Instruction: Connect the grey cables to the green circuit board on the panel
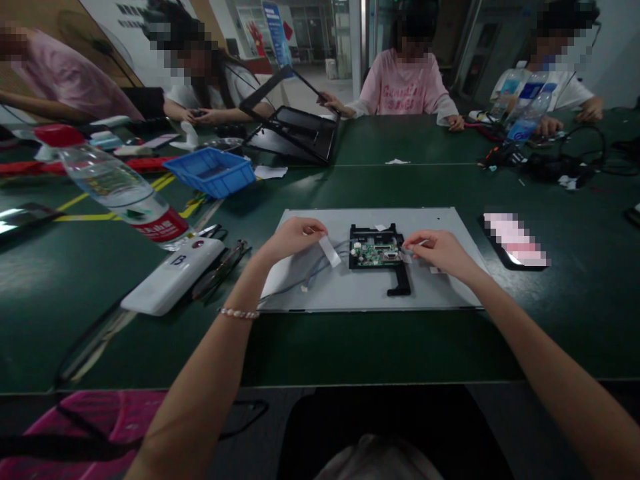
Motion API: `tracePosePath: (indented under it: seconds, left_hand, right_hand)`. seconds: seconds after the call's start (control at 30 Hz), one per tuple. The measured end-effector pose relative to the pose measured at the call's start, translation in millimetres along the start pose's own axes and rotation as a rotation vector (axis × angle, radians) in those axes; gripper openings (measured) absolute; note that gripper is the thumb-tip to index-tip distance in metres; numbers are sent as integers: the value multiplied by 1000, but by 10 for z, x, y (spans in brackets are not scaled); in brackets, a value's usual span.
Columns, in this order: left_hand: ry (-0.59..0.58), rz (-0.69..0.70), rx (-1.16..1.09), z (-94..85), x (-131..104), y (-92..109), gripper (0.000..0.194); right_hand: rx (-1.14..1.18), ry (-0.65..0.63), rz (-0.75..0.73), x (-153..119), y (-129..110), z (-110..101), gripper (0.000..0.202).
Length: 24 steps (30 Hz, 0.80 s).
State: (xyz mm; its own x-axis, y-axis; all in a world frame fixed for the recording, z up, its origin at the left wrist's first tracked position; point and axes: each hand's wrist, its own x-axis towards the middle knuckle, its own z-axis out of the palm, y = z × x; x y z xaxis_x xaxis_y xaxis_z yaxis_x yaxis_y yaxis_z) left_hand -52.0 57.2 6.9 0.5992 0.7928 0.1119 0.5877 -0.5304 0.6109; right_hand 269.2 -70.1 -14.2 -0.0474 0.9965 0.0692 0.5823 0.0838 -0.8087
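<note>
A flat pale panel [300, 233] lies on the green table. On its middle rests a black plastic bracket [399, 283] carrying a green circuit board [373, 253]. My left hand [295, 239] pinches a short white strip of tape [330, 252], which hangs from its fingertips left of the bracket. Grey cables [317, 268] run from the board's left side across the panel. At the bracket's right edge is my right hand [440, 250], its thumb and fingers closed together by a small pale piece. What exactly it grips is too small to make out.
A phone [515, 241] lies right of the panel. To the left are a white power bank [173, 277], eyeglasses [220, 270], a tilted water bottle [125, 190] and a blue bin [213, 172]. Several people sit across the table, one touching a black frame [295, 127].
</note>
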Motion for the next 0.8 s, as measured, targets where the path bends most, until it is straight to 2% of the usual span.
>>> tracePosePath:
  seconds: [0.2, 0.27, 0.33, 0.43, 0.63, 0.8]
  left_hand:
    - [239, 88, 144, -21, -21, 180, 25]
    - [169, 134, 151, -25, -35, 252, 20]
    - [19, 185, 153, -16, -47, 289, 18]
    - [-140, 252, 213, 14, -54, 248, 21]
    - [-255, 209, 264, 63, -39, 47, 31]
    - [-279, 230, 267, 50, -32, 23, 32]
  right_hand:
    - [-16, -6, -14, -5, -23, 13, 19]
    - [-29, -6, -19, -6, -38, 18, 19]
    - [-38, -6, -31, -6, -51, 20, 18]
    - [-49, -3, -52, -6, -59, 19, 18]
    - [-42, -24, -75, -16, -52, 28, 18]
    - [-40, -47, -72, -26, -62, 35, 21]
